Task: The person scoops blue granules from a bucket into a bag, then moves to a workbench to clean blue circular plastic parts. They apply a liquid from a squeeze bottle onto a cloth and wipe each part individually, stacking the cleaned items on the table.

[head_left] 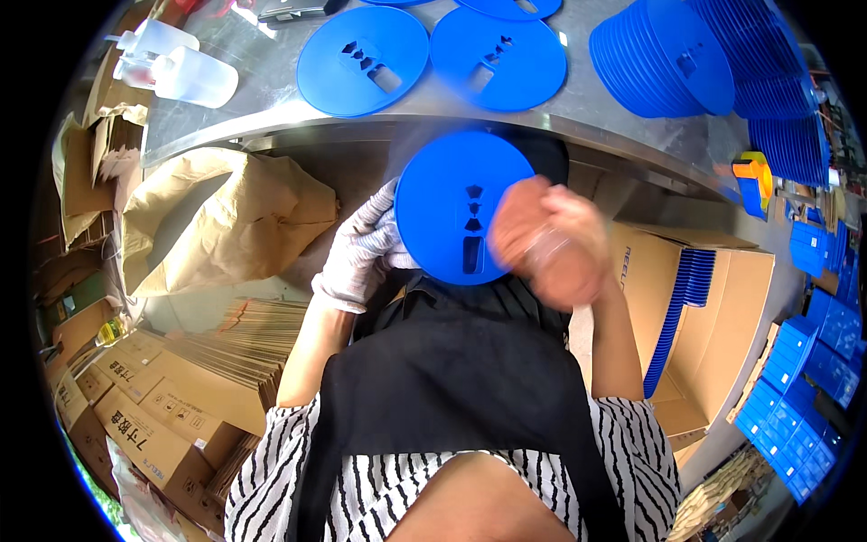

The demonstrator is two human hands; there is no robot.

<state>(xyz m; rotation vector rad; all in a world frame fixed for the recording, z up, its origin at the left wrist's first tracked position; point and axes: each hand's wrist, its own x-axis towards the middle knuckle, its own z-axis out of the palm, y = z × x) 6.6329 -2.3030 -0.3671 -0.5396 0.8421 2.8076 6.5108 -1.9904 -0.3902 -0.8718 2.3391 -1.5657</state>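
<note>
A round blue plastic reel disc (442,203) with cut-out slots is held above my lap, in front of the table edge. My left hand (366,248), in a light knitted glove, grips its left edge. My right hand (576,230) is closed around a reddish-brown wad (519,221) that looks like cloth, over the disc's right side. Motion blurs that hand and the wad. Ahead on the metal table lie two similar blue discs (330,59) (542,68), with parts of others behind them.
Stacks of blue discs (641,63) stand at the table's right, near a yellow tape dispenser (751,181). Clear squeeze bottles (194,77) lie left. A brown paper sack (253,208) and flat cardboard (244,339) sit left below; an open carton (722,334) holds blue discs at right.
</note>
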